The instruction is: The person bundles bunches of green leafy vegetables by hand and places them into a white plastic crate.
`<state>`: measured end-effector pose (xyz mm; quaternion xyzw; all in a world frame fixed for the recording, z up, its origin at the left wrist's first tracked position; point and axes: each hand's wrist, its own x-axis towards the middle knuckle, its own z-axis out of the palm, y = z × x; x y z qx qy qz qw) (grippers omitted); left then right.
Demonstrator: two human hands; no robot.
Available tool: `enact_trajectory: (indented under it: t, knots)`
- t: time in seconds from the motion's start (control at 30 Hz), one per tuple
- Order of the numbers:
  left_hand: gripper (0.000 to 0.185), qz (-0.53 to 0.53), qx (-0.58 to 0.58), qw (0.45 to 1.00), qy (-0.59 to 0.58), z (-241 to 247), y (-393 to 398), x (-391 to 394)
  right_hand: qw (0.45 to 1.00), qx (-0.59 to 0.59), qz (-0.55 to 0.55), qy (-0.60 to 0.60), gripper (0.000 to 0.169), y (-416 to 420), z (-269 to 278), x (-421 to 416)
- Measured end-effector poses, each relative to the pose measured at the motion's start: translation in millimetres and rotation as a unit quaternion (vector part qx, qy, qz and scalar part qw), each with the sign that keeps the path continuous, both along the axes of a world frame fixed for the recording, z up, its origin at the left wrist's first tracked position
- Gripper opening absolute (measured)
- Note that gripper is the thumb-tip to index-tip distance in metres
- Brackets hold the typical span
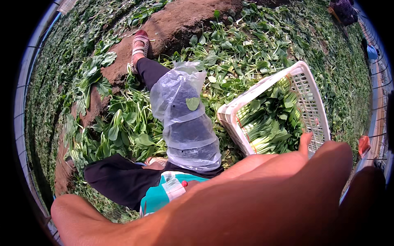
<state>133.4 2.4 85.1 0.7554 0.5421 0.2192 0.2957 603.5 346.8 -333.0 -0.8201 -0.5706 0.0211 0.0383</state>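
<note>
Bare skin of my hands or arms (246, 203), large and very near the lens, fills the lower picture. I cannot tell my left hand from my right hand there, nor whether either holds anything. One finger (304, 143) shows before the right end of a white plastic crate (318, 104); contact is unclear. The tilted crate holds leafy greens with pale stalks (267, 135), some bound with red ties. My extended leg wears a clear plastic wrap (190, 132) over dark trousers, with a torn leaf (192, 104) lying on it. Loose greens (135, 123) lie to the leg's left.
A bare soil ridge (172, 24) curves beyond my shoe (140, 46). Leafy plants and scattered leaves (246, 43) cover the ground around. Another person (343, 12) is at the far upper right. A red object (364, 146) lies by the right edge.
</note>
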Motion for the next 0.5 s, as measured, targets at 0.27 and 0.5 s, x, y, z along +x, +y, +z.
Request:
enact_trajectory:
  t: [0.27,0.5]
  knots:
    - [0.032,-0.032,-0.085,0.995,-0.040,39.4,-47.0,-55.4,0.907,0.172,0.291,0.253,0.054,-60.6,121.9,-230.4]
    - [0.030,-0.026,-0.158,0.981,-0.113,59.0,-104.4,-112.0,0.796,0.121,0.485,0.343,0.051,-150.7,190.7,-382.0]
